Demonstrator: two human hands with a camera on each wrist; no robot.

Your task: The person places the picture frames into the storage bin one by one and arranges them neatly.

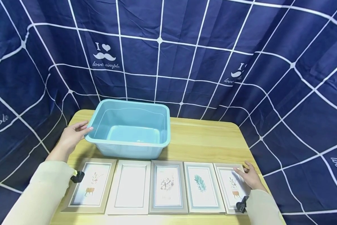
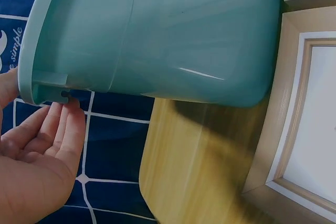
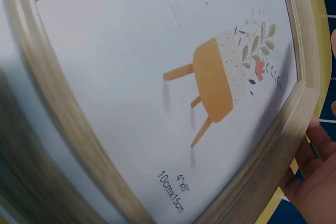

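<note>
Sitting near the back of the light wooden table (image 1: 202, 137) is the light blue rectangular plastic tub (image 1: 130, 128), and the left hand (image 1: 72, 136) is reaching to its left rim with straight, relaxed fingers, fingertips touching the lip but not gripping it; the left wrist view is showing the same thing, fingers (image 2: 55, 124) lying just under the rim of the tub (image 2: 157, 30). Over on the other side, the right hand (image 1: 248, 176) is resting on the far right wooden picture frame with a plant-on-stool print (image 1: 232, 187), fingers lying flat over its top right corner, and the right wrist view is showing them at the frame's outer edge (image 3: 262, 156). That frame is lying at the end of a row of five along the front edge, running left through the fern-leaf frame (image 1: 201, 187), the grey frame (image 1: 166, 187), the blank white frame (image 1: 130, 187) and another plant-stool frame (image 1: 91, 186). A navy grid-patterned cloth (image 1: 185, 47) is hanging behind everything.
</note>
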